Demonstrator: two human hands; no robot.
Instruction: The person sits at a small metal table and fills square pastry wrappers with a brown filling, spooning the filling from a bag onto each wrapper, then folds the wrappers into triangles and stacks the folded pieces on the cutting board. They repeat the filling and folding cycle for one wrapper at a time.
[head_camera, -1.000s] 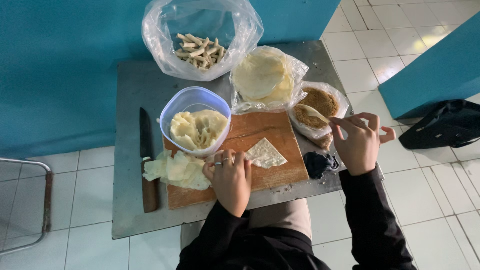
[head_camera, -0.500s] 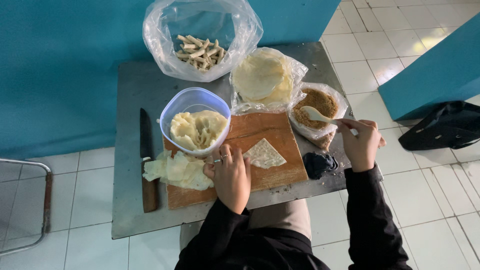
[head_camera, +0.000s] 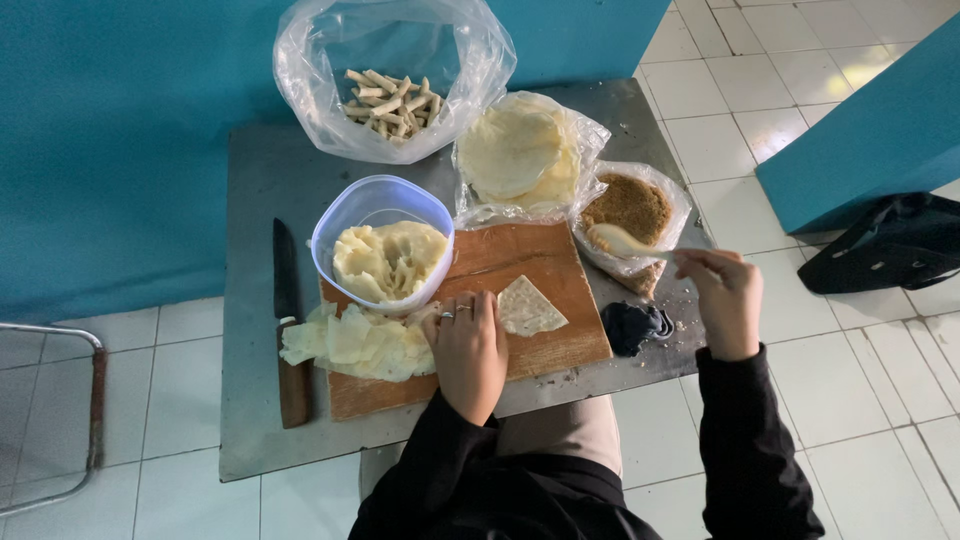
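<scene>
— Where are your hands?

— They are apart. Your left hand (head_camera: 467, 345) lies flat on the board (head_camera: 500, 262), fingers spread, holding nothing. It rests just beside the wrapper (head_camera: 527, 308), at its left edge. Your right hand (head_camera: 728, 298) is closed on the handle of a spoon (head_camera: 622, 241).

— Where is the spoon?

— Its bowl sits over the bag of brown filling (head_camera: 630, 207), at the right of the board. Your right hand is out past the bag, near the table (head_camera: 255, 190) edge.

— How will the wrapper feel?

— It looks thin, soft and light. I think it tears fast, so take it by a corner, and be gentle. The spoon is stiff and light. Hold it by the handle, as you do now.

— And the filling?

— It looks crumbly, so it may spill off the spoon if you tip it.

— What else is near?

— A tub (head_camera: 380, 243) of pale dough stands on the board's top left corner. A pile of scraps (head_camera: 350, 343) lies by your left hand. A knife (head_camera: 288, 320) lies left of the board. A bag of round sheets (head_camera: 520, 155) and a bag of sticks (head_camera: 385, 100) sit at the back.
</scene>
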